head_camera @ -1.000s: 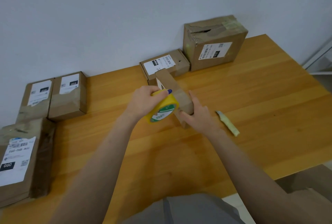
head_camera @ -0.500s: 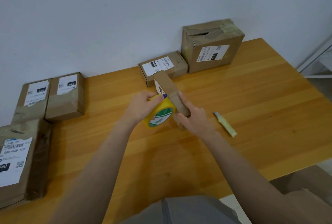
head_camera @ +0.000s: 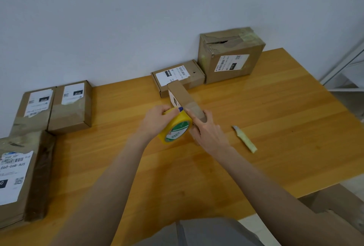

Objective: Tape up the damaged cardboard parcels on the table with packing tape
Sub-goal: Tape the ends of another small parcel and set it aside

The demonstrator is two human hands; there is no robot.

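Left hand (head_camera: 157, 121): fingers (head_camera: 169, 110) curled round the yellow tape roll (head_camera: 176, 129), one blue nail showing on top. The roll hides the palm side of the grip.

Right hand (head_camera: 208, 131): fingers (head_camera: 209, 116) wrapped round the near end of the narrow parcel (head_camera: 183, 97), thumb laid along its top edge. Fingertips on the far side are hidden by the cardboard.

The narrow parcel stands on edge between both sets of fingers and runs away from them. The roll touches its left face. A glossy strip of tape crosses the top just beyond the right thumb. Can't make out where the tape leaves the roll. The label on the left face is mostly hidden.

Just right of the right fingers, on the tabletop (head_camera: 275, 107): pale green cutter (head_camera: 244, 137), untouched. Can't tell if the blade is out.

Beyond the fingers, at the wall: flat parcel (head_camera: 195, 74), partly covered by the narrow parcel's far end. Next to it is a big box (head_camera: 232, 56) with its top torn open.

Well left of the left fingers: two labelled parcels (head_camera: 35, 105), touching each other, label print unreadable. Nearer left is a large parcel (head_camera: 15, 176), cut off by the frame edge.
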